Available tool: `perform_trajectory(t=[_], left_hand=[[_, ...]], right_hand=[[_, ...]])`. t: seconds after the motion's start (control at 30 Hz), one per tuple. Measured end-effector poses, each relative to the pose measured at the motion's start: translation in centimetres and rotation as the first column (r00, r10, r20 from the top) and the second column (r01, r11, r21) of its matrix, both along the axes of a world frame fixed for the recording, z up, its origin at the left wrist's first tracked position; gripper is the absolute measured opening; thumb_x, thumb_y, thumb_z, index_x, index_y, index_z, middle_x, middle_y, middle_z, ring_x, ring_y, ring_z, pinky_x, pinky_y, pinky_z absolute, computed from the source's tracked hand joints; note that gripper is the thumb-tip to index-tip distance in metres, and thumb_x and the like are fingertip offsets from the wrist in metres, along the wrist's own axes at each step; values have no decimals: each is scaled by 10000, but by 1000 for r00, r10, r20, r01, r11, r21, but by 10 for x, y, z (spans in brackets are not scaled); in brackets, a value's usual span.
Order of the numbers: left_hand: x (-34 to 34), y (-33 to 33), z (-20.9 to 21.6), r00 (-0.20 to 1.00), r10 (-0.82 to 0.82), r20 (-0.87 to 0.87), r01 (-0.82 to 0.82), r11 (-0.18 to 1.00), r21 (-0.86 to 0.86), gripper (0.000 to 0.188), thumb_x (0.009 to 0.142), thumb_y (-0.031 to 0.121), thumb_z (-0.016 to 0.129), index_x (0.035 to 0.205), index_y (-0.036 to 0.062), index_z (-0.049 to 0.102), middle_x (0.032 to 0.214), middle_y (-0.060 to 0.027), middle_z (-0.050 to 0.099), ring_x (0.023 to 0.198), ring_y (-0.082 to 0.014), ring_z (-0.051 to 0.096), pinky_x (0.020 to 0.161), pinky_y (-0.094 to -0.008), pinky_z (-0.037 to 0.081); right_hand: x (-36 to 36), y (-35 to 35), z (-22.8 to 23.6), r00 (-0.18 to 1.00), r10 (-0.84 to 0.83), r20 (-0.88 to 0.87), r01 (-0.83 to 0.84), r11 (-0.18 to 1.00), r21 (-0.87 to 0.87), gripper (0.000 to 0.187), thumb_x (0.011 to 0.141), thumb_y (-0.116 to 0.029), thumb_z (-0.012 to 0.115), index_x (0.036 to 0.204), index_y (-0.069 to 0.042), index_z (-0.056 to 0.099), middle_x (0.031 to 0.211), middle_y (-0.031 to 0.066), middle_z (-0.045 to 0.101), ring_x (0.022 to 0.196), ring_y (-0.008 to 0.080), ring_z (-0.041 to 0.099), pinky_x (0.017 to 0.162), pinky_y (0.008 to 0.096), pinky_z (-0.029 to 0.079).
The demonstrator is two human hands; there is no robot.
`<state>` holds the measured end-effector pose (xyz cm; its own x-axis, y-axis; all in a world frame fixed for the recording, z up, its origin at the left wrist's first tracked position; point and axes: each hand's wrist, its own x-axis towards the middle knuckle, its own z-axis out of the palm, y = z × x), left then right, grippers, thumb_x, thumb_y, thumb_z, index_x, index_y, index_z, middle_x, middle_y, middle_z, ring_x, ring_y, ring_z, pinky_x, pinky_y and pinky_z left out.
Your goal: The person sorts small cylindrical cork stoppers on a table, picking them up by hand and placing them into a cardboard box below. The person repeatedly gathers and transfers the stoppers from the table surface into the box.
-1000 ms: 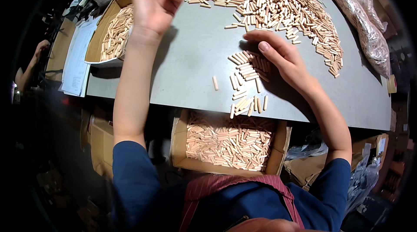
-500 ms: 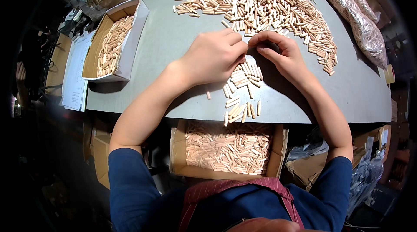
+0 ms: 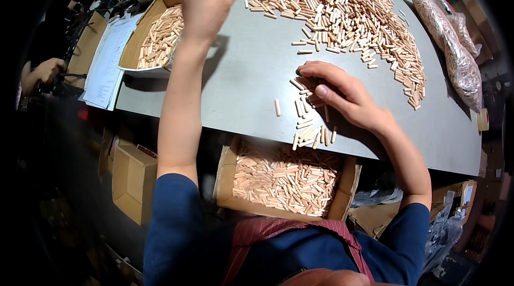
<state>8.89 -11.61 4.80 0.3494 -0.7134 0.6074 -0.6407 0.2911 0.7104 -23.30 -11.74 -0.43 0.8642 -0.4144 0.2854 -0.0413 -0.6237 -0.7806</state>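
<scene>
My left hand [image 3: 211, 9] is raised beside the white cardboard box [image 3: 126, 56] of wooden dowel pins [image 3: 159, 37], at the far left of the grey table. Its fingers and thumb are pinched together; whatever they may hold does not show. Over a small group of dowel pins [image 3: 307, 135] near the table's front edge rests my right hand [image 3: 342, 93], fingers bent but apart, partly covering the pins. One loose dowel pin [image 3: 277, 108] lies to the left of that group. Beyond my hands spreads a large heap of dowel pins [image 3: 342, 13].
Below the table's front edge, an open carton [image 3: 227, 179] holds many more dowels. Clear bags of dowels [image 3: 447, 45] lie along the right side, near a tape roll [image 3: 483, 119]. Papers [image 3: 104, 74] sit at the left edge, and another person's hand [image 3: 49, 69] is beyond them.
My left hand has left the middle and gone up and left to the white box. My right hand has lowered onto the small group of dowels. The view has shifted slightly.
</scene>
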Motion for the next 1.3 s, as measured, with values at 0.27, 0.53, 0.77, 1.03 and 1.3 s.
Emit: perform_trajectory(t=[0.27,0.53,0.77,1.03,1.3], left_hand=[[-61,6,-39,710,-500,495,391,866,313,180,893,217,751,924,44,717,897,-90,702,858,-271,692,765,-385,553],[-51,1,-31,766,-214,606,235,971,46,171,932,229,730,968,62,736,925,-107,733,853,-288,707,747,-385,557],[30,15,27,845,502,183,-398,820,-411,159,950,56,685,1106,34,711,957,-89,742,834,-214,716,770,-331,564],[-38,5,-5,995,-91,44,92,995,-25,159,965,63,670,1089,8,751,856,-103,740,787,-133,672,735,-296,535],[-73,13,-40,734,-633,245,609,774,174,191,1024,100,636,1132,-10,749,1057,-58,765,961,-133,713,879,-272,559]], right_hand=[[-3,0,3,998,-59,12,55,971,231,303,1092,-202,561,1308,-7,644,1246,112,678,1107,206,660,962,349,529],[-5,-2,0,997,-75,14,68,956,286,313,1092,-216,564,1300,1,649,1208,107,693,1093,195,659,972,345,525],[1,2,12,994,86,-61,-84,996,26,539,1098,-402,504,1457,-3,550,1407,175,602,1341,329,537,1151,415,395],[-8,21,10,974,20,226,-205,508,837,777,1052,-642,442,1368,44,625,1338,196,681,1246,316,663,1125,428,486],[-44,-56,3,900,-383,210,131,695,707,561,1110,-517,414,1128,-26,686,999,84,716,912,167,674,950,353,513]])
